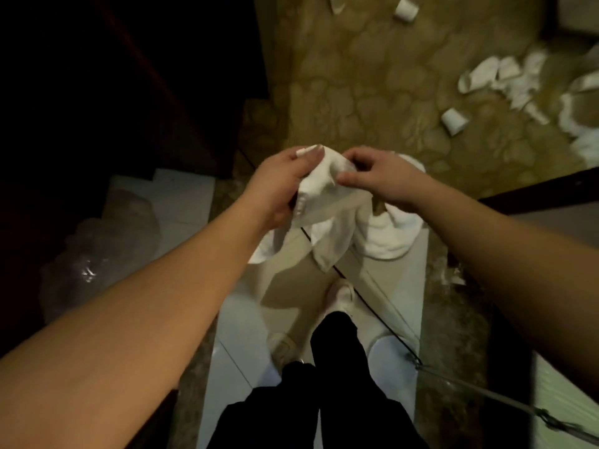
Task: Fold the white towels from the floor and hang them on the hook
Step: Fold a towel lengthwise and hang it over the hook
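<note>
Now two hands, left hand [278,186], right hand [379,179], grip one towel [321,202].

Soft matt terry-cloth towel [324,202], glossy pale floor tiles [181,202], crinkly shiny plastic bag [97,254]

Floor ahead open [356,76] – cups [453,121] scattered.

White towel [327,196], olive carpet [372,92] (pebble-patterned), black trousers [337,351].
</note>
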{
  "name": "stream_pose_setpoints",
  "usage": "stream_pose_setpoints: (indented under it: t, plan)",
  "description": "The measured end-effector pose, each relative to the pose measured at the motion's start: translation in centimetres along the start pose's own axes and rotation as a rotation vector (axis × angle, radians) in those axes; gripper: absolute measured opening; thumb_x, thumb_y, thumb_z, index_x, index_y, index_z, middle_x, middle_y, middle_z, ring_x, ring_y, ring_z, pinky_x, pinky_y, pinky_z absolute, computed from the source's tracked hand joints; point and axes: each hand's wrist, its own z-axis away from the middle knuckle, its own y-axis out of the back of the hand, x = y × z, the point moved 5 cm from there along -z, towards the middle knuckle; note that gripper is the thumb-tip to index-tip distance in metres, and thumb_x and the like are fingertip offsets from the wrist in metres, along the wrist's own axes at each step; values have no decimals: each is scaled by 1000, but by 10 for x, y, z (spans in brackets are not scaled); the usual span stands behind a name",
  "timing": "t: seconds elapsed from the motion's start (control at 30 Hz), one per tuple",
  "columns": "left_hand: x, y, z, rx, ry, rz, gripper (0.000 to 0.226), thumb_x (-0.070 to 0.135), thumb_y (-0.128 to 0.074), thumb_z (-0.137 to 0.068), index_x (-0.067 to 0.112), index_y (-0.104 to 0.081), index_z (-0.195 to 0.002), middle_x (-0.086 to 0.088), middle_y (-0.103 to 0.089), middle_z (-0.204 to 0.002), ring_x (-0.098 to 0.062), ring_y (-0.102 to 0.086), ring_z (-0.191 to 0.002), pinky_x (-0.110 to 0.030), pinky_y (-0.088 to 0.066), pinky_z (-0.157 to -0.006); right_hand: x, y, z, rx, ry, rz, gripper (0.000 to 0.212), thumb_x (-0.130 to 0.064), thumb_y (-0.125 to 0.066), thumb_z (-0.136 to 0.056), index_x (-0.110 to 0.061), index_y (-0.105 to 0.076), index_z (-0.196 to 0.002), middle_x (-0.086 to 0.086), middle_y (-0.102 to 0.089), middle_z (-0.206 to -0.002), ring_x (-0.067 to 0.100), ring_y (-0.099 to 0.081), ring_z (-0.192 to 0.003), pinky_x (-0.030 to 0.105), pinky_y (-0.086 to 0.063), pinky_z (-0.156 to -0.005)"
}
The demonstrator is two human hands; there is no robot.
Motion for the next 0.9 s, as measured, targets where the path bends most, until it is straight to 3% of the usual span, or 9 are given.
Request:
stream_pose_setpoints:
  t: [0.1, 0.2, 0.27, 0.33, 0.43, 0.53, 0.63, 0.7, 0.9]
  plan:
    - [56, -22, 48, -64, -21, -35, 20, 22, -61, -99, 4, -69, -102, -17, -75, -92, -27, -73, -85, -36, -60, -74, -64, 9, 37, -8, 47, -69, 23, -71, -70, -62, -57, -64, -80, -28, -66, -75, -11, -59, -69, 17, -46, -64]
    - [104, -33, 97, -75, -84, -121, 22, 26, -61, -99, 6, -70, -100, -14, -75, -87, -24, -72, -80, -35, -59, -70, -126, 13, 76, -27, 118, -78, 28, -65, -75, -64, -63, -64, -89, -36, -69, -90, -14, -64, -86, 7, -47, -69]
    - [130, -36, 126, -61, -111, -102, 31, 35, -58, -100, 7, -70, -103, -11, -74, -87, -23, -71, -80, -34, -57, -71, -157, 18, 100, 13, 167, -120, 26, -50, -80, -73, -63, -67, -91, -33, -71, -95, -12, -65, -91, 13, -50, -76]
    - [153, -38, 159, -64, -163, -85, 45, 46, -57, -96, 6, -66, -115, -7, -70, -91, -20, -66, -81, -31, -55, -72, -182, 26, 124, 90, 210, -251, 22, -33, -80, -82, -49, -74, -96, -19, -76, -101, -1, -70, -97, 22, -55, -85]
    - [174, -40, 210, -124, -288, -377, 31, 44, -72, -77, 27, -70, -104, 3, -74, -95, -15, -70, -91, -31, -56, -83, -219, 36, 162, 195, 237, -390, 10, -26, -76, -85, -32, -75, -93, -9, -78, -93, 4, -71, -91, 26, -57, -84]
    - [185, -44, 258, -124, -325, -596, 18, 37, -73, -77, 28, -77, -92, -6, -76, -95, -24, -73, -94, -44, -58, -86, -260, 41, 201, 236, 271, -410, 11, -32, -74, -88, -41, -78, -82, -15, -76, -81, -5, -67, -77, 16, -52, -68]
    - [210, -50, 308, -83, -389, -591, 8, 36, -69, -90, 37, -78, -90, 3, -77, -91, -12, -73, -86, -25, -57, -72, -292, 46, 239, 249, 297, -464, 5, -48, -77, -78, -43, -78, -80, -11, -76, -83, 4, -69, -81, 29, -57, -77]
    - [222, -55, 337, -75, -426, -555, 8, 37, -71, -91, 35, -79, -89, 3, -77, -92, -12, -74, -85, -19, -56, -68, -305, 47, 260, 215, 319, -532, 25, -56, -78, -68, -35, -79, -82, -2, -76, -87, 16, -69, -85, 39, -57, -82]
    - [223, -68, 441, -64, -453, -581, 24, 58, -73, -76, 37, -78, -86, 0, -77, -95, -21, -76, -87, -32, -63, -73, -327, 28, 326, 84, 357, -714, 17, -46, -72, -84, -31, -79, -84, 2, -77, -87, 18, -74, -79, 31, -59, -65]
